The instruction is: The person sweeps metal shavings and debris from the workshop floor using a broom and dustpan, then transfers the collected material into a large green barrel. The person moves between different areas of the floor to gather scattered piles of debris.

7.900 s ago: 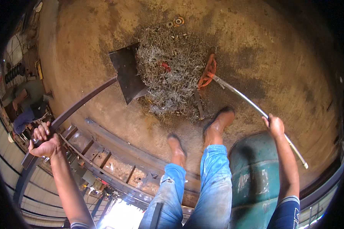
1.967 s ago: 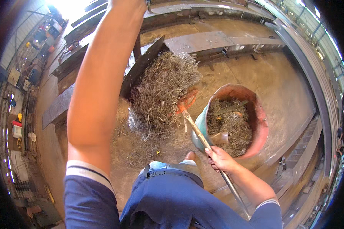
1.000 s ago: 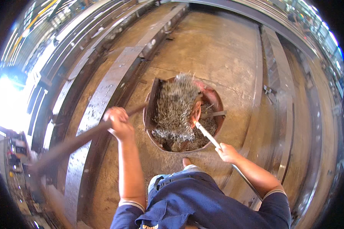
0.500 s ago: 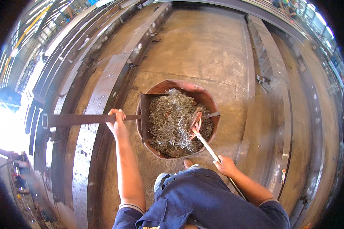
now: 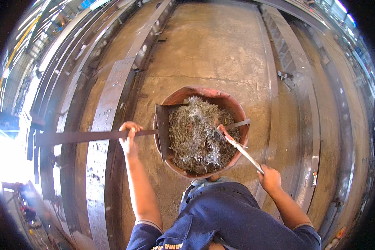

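Note:
My left hand point(image 5: 130, 135) is closed round the long flat handle of a dark metal dustpan point(image 5: 163, 133). The pan end sits inside the left rim of a round reddish drum point(image 5: 204, 91). A tangled heap of grey metal shavings point(image 5: 193, 133) fills the pan and much of the drum, so what lies below is hidden. In my right hand point(image 5: 270, 179) is a pale stick point(image 5: 249, 157) with a reddish end point(image 5: 224, 132), which touches the right side of the heap. The stick's tip is partly hidden among the shavings.
Long steel beams point(image 5: 108, 104) run along the floor at left, and more beams point(image 5: 298, 71) at right. Between them lies a stained concrete floor point(image 5: 208, 41). A flat grey strip point(image 5: 239, 123) sticks out over the drum's right rim. Bright light comes from the far left.
The stick and my right hand have shifted to the right, with its reddish end further right over the heap. The drum and dustpan appear slightly further right in view.

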`<state>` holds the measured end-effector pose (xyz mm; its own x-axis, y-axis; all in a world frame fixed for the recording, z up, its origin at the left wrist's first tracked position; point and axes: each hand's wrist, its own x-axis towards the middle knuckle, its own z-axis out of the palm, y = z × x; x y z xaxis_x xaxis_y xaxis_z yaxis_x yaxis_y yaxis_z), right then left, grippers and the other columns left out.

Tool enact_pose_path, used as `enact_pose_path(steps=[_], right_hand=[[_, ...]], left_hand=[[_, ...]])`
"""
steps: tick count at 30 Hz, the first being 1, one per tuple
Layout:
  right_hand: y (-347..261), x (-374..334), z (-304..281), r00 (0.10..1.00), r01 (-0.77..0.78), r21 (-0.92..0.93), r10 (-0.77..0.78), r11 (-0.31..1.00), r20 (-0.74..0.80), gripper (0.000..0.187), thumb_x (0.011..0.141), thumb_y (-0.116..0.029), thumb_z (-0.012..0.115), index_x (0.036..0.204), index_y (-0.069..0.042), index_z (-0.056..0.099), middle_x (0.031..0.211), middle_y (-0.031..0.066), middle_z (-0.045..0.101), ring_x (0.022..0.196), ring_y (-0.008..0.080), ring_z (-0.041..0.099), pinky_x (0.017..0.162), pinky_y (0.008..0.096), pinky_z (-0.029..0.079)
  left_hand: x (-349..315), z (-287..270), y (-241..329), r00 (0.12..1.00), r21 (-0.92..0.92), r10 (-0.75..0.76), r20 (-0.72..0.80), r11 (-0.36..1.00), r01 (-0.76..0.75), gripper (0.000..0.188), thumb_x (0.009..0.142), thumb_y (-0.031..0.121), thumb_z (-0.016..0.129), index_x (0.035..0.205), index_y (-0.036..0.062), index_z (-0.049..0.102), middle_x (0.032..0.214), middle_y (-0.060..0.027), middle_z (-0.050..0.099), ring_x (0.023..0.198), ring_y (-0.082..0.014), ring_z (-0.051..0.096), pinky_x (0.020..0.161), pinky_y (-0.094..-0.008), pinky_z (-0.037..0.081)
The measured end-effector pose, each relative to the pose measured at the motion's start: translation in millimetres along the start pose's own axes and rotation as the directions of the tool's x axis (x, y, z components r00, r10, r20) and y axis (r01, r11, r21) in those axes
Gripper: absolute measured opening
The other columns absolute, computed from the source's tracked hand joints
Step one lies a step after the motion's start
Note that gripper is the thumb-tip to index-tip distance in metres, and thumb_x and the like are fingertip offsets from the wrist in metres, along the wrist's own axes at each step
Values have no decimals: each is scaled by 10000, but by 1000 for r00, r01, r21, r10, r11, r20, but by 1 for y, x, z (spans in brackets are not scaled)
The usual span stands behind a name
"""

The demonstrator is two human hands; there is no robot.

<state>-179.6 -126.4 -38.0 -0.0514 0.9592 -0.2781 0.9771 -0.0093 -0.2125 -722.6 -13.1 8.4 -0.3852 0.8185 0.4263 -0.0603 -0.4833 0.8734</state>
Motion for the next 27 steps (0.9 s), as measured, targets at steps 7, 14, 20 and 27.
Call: enact_pose_path(steps=[7,14,20,27], right_hand=[[6,-49,-17,978,-203,177,190,963,89,256,832,-263,722,1035,-108,699,826,202,687,813,415,669,731,494,526],[51,-49,-33,967,-253,239,235,937,104,258,822,-254,736,1016,-86,710,865,209,697,834,415,672,751,482,529],[116,-17,-33,989,-145,444,114,884,96,238,822,-221,734,1004,-69,711,846,213,691,796,403,673,711,448,529],[197,58,-47,978,152,275,-184,950,95,312,860,-319,700,1105,-125,699,810,195,687,752,394,671,710,487,539]], left_hand=[[26,30,-50,957,28,-272,-100,961,276,130,889,82,655,839,15,555,611,-12,487,541,-121,477,573,-330,439],[70,183,-21,991,625,124,50,770,-128,310,845,120,686,605,15,521,508,30,447,488,-56,429,442,-311,329],[63,258,-1,958,709,200,205,645,-286,215,848,126,712,703,34,583,613,-7,554,575,-78,512,492,-306,395],[89,290,77,982,635,-46,184,768,-83,150,955,91,612,825,43,554,590,14,493,458,-71,441,417,-254,345]])
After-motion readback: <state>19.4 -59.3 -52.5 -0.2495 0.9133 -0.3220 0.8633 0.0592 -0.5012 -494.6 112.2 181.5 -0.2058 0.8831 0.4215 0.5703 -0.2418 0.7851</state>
